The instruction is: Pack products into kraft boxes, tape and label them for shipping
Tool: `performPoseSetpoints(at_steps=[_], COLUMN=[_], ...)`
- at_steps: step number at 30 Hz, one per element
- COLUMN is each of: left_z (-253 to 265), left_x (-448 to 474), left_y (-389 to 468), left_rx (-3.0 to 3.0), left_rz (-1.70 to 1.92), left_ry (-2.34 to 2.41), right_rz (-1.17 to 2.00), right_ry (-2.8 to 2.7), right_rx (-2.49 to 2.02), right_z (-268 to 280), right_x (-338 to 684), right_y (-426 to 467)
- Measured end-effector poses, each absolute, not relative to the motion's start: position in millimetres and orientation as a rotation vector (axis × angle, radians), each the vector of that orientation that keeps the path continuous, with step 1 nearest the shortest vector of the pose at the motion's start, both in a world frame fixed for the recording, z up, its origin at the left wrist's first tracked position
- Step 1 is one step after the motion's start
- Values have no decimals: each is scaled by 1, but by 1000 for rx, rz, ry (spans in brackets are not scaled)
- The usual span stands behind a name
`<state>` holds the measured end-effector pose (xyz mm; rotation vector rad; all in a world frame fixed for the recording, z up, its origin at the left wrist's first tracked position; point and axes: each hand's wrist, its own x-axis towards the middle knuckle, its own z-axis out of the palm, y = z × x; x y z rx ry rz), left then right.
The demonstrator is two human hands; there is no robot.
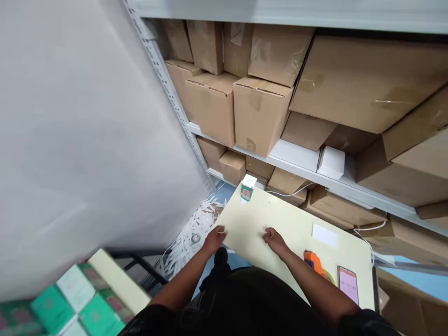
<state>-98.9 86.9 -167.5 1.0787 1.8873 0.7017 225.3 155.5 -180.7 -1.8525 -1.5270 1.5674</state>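
Observation:
My left hand (pixel 214 239) is at the left edge of the cream table (pixel 241 228), its fingers curled in and nothing visible in them. Over the table's near part, my right hand (pixel 275 241) is closed in a loose fist, with no object showing in it. Beyond both hands, a small white and green box (pixel 248 186) stands upright near the table's far left corner. To the right of my right hand lies an orange and blue tape dispenser (pixel 314 262). Past it is a phone (pixel 348 285) with a lit screen. A white card or paper (pixel 325 234) lies flat near the table's far edge.
Cardboard boxes (pixel 261 114) fill the metal shelves (pixel 297 163) behind the table. A small white box (pixel 331 162) sits on the middle shelf. At lower left, green and white boxes (pixel 94 312) are grouped together. White paper strips (pixel 196 228) litter the floor beside the grey wall (pixel 87 140).

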Motion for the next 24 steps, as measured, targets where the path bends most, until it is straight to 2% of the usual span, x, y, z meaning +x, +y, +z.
performPoseSetpoints(at_steps=[5, 11, 18, 24], left_z=[-161, -139, -114, -109], left_x=[-51, -26, -33, -50], left_y=[-8, -77, -184, -325], left_rx=[839, 599, 378, 154], left_rz=[757, 983, 1353, 1539], left_ry=[1982, 2038, 2078, 2178], right_rz=[1704, 1824, 1836, 1873], right_ry=[-1697, -1866, -2167, -2343], right_rx=[-1773, -1621, -1294, -1069], right_z=[-182, -167, -148, -123], right_x=[267, 251, 168, 67], right_y=[128, 111, 76, -19])
